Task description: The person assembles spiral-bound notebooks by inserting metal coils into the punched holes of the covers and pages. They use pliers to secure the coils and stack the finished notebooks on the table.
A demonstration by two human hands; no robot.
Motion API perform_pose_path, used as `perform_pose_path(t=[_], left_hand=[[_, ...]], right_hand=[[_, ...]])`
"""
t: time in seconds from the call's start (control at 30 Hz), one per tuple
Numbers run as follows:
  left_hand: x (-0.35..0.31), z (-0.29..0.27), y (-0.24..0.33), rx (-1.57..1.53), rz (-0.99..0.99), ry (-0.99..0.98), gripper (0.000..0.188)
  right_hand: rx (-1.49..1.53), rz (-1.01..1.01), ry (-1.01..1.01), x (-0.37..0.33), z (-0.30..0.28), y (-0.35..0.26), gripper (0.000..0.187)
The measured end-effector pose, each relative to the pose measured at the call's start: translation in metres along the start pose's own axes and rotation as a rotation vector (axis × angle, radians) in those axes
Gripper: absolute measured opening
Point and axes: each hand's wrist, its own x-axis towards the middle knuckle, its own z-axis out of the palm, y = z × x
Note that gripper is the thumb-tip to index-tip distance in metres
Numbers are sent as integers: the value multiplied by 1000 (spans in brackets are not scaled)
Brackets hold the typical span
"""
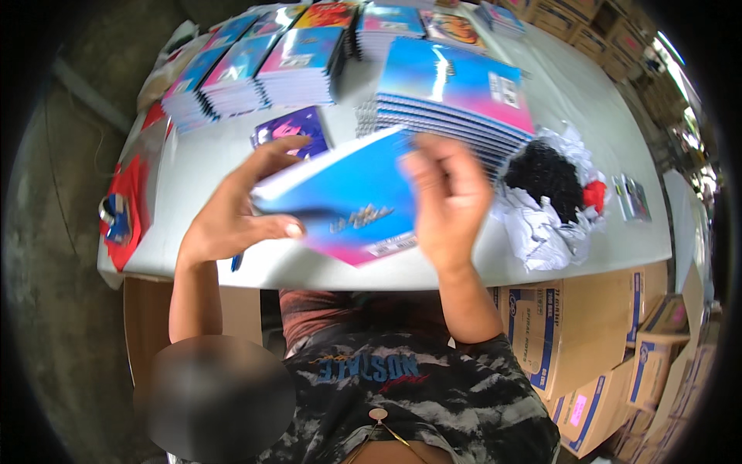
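Between my hands, above the near part of the white table (189,205), is a notebook (352,193) with a blue and pink cover, tilted and slightly blurred. My left hand (232,205) grips its left edge, thumb over the cover and fingers behind. My right hand (448,193) is closed on its right edge, fingers curled. Just beyond them stands a stack of blue and pink spiral notebooks (456,85). A purple notebook with a drawn figure (309,127) lies flat behind my left hand, partly hidden by it.
More notebook stacks (301,66) line the table's far left. A white plastic bag with black coils (545,185) sits at the right. Red sheeting with a tape roll (120,216) lies at the left edge. Cardboard boxes (580,332) stand below the table at right.
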Motion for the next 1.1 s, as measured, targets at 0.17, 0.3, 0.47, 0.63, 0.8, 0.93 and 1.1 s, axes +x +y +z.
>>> perform_pose_path(t=[0.17, 0.3, 0.47, 0.63, 0.8, 0.93, 1.1], left_hand=[[42, 37, 13, -407, 54, 390, 90], [96, 62, 42, -541, 162, 522, 67], [172, 42, 19, 4, 294, 957, 22], [157, 88, -53, 267, 88, 973, 25], [167, 118, -62, -178, 58, 1125, 30], [173, 124, -66, -185, 100, 1185, 33], [164, 118, -68, -176, 127, 1113, 27]], right_hand=[[528, -133, 418, 61, -38, -26, 22], [525, -339, 516, 88, -44, -29, 26], [-379, -275, 634, 85, -77, 16, 32], [-526, -139, 556, 64, -109, 81, 34], [-617, -243, 546, 77, -93, 79, 29], [-642, -229, 621, 82, -92, 79, 29], [-621, -210, 590, 79, -90, 75, 29]])
